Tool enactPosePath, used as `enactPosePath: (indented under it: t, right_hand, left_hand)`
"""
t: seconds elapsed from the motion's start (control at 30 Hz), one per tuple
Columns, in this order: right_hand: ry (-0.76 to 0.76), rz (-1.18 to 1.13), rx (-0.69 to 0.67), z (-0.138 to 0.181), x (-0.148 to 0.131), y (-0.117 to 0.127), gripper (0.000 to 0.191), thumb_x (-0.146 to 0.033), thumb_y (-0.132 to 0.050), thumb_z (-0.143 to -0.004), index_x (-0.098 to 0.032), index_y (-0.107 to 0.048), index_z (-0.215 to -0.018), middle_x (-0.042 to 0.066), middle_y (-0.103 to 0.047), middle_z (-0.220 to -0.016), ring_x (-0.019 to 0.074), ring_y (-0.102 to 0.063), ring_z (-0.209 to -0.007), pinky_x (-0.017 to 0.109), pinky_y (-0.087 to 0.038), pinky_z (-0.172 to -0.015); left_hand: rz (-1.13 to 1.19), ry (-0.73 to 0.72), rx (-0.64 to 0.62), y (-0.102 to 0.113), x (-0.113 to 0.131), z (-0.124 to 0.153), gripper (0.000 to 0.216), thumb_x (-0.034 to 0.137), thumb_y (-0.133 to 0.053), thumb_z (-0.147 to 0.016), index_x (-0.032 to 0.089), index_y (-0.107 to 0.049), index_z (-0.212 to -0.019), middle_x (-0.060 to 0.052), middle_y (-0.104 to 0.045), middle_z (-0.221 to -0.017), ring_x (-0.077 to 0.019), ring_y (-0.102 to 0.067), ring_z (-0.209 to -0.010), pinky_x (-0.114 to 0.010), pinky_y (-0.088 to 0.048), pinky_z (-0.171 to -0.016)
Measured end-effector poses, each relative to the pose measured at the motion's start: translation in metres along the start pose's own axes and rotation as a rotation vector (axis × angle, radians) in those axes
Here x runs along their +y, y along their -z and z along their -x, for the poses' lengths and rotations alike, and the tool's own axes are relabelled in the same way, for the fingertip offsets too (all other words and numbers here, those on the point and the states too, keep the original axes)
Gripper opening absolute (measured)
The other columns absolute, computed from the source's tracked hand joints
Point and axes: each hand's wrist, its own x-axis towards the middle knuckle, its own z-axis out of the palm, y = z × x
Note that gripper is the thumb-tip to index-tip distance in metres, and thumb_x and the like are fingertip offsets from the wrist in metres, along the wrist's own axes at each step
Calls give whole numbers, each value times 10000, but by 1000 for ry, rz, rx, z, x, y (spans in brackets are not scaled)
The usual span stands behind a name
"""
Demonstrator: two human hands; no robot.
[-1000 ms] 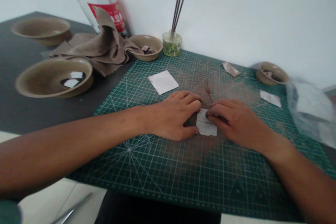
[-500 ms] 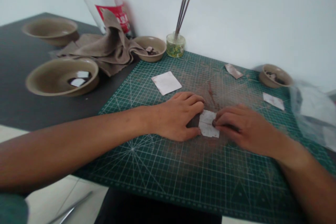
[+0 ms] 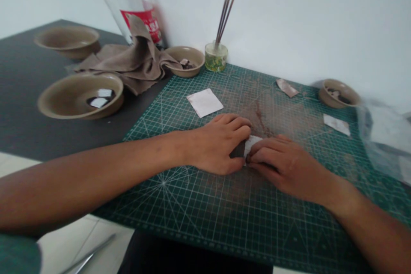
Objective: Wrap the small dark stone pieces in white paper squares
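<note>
A small white sheet with a ragged edge (image 3: 252, 141) lies on the green cutting mat (image 3: 199, 209). My left hand (image 3: 221, 143) lies flat at its left side, thumb and forefinger spread, pressing it down. Between them shows a dark grey patch that I cannot identify. My right hand (image 3: 276, 158) covers most of the sheet, fingers pinched on a small dark piece (image 3: 248, 159) at the sheet's near edge. Most of that piece is hidden by the fingertips. Behind my left hand rests a white square sheet (image 3: 205, 102).
At left stand a bowl with dark and white pieces (image 3: 54, 102), another bowl (image 3: 67, 40) and a brown cloth (image 3: 112, 62). Along the wall are a small bowl (image 3: 199, 62), a reed diffuser (image 3: 215, 58), a right-hand bowl (image 3: 327, 99) and a plastic bag (image 3: 382, 137). Reddish-brown dust marks the mat.
My right hand has moved left and slightly toward me across the small sheet, now covering most of it. My left hand stays in place. The whole view has shifted slightly.
</note>
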Motion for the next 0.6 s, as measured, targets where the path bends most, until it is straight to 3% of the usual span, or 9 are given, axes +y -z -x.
enactPosePath:
  t: [0.17, 0.27, 0.33, 0.47, 0.6]
  right_hand:
    - [-166, 75, 70, 0, 5, 3, 131, -250, -542, -972, -191, -654, -938, 59, -698, -999, 217, -629, -903, 381, -399, -812]
    - [-84, -23, -28, 3, 6, 4, 111, -233, -556, -963, -209, -660, -937, 34, -696, -976, 198, -632, -883, 369, -411, -809]
    - [-46, -69, -23, 1, 3, 1, 106, -226, -555, -965, -212, -657, -940, 28, -696, -980, 196, -628, -908, 367, -417, -829]
    - [-182, -68, 92, -5, -1, -3, 86, -236, -572, -955, -197, -632, -906, 41, -679, -975, 210, -607, -945, 371, -423, -854]
    - [-127, -117, -23, -2, -2, 3, 83, -249, -589, -950, -217, -642, -895, 11, -678, -935, 190, -609, -888, 357, -414, -821]
  left_hand:
    - [-7, 19, 7, 0, 1, 1, 416, 411, -594, -843, 154, -538, -1165, -134, -489, -1373, -327, -407, -1307, -470, -296, -1124]
    - [1, 15, 1, 0, 1, 1, 409, 428, -583, -851, 159, -540, -1157, -130, -492, -1369, -322, -417, -1295, -464, -307, -1117]
    - [1, 9, 0, 0, 1, 0, 405, 429, -585, -848, 157, -543, -1147, -130, -490, -1370, -319, -413, -1301, -454, -305, -1121]
    - [-8, 10, 10, -2, 0, 0, 408, 412, -589, -843, 152, -545, -1154, -128, -490, -1372, -317, -405, -1310, -455, -292, -1130]
    - [-7, 17, 7, -2, 0, 1, 428, 432, -583, -845, 153, -541, -1166, -131, -482, -1385, -324, -402, -1313, -463, -297, -1125]
